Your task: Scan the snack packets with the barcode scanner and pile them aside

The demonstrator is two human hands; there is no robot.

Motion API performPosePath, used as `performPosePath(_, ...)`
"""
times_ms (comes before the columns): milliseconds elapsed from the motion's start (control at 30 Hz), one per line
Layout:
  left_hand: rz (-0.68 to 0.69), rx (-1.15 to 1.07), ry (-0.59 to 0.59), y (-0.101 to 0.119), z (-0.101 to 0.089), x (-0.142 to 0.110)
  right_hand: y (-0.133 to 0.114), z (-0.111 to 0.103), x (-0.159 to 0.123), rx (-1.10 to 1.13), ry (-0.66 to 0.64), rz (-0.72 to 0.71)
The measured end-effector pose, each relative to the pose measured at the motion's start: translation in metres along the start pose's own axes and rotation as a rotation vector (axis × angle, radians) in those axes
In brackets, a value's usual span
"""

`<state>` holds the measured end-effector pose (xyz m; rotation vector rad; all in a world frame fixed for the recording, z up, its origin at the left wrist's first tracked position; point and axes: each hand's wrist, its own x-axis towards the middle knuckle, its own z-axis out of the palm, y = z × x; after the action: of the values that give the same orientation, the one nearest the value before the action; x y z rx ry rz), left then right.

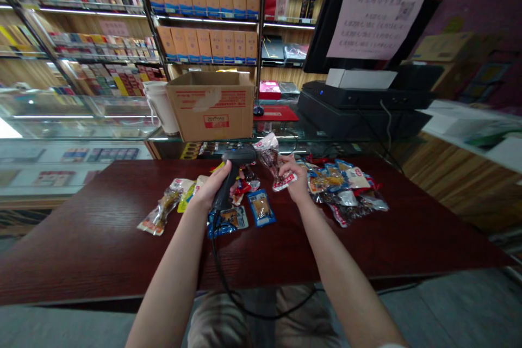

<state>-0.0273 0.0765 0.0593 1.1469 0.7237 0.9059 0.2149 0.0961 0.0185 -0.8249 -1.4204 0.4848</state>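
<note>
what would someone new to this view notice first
Probably the black handheld scanner in the left hand, its head close to a shiny packet held in the right hand, above the dark red table. Next come the open cardboard box behind the table, and the pale printed sheet on the black screen at upper right.

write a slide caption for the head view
Left hand points a corded scanner at a plastic packet in the right hand, above a dark table strewn with more packets.

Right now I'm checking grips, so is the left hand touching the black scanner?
Touching. The head view shows the left hand wrapped around the black scanner at its handle, with no gap showing.
</note>
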Motion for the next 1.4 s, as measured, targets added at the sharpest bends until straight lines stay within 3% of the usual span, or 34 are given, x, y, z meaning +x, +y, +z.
performPosePath(133, 0.044, -0.053, -0.047, 0.000, -0.002, 0.000, 0.001, -0.005, 0.000, -0.102, -0.004, -0.062)
performPosePath(433, 0.046, -0.064, -0.035, -0.001, 0.004, 0.001, 0.004, -0.007, -0.002, -0.228, -0.093, -0.173)
performPosePath(667, 0.044, -0.059, 0.041, 0.002, 0.016, -0.002, 0.011, -0.005, -0.005, -0.158, -0.246, -0.122)
performPosePath(833, -0.006, -0.085, 0.094, 0.001, 0.004, 0.001, 0.014, -0.007, -0.005, -0.233, -0.266, -0.151)
performPosePath(967, -0.048, -0.058, 0.188, 0.000, -0.011, 0.004, 0.021, -0.024, 0.003, -0.464, -0.089, -0.076)
performPosePath(1133, -0.103, 0.093, 0.474, 0.006, -0.026, 0.003, 0.030, -0.067, 0.014, -0.757, 0.242, 0.150)
performPosePath(1267, -0.088, 0.097, 0.597, 0.005, -0.035, 0.004, 0.033, -0.082, 0.011, -0.878, 0.314, 0.304)
performPosePath(1400, -0.122, 0.067, 0.629, 0.000, -0.038, 0.006, 0.029, -0.080, 0.005, -1.014, 0.400, 0.317)
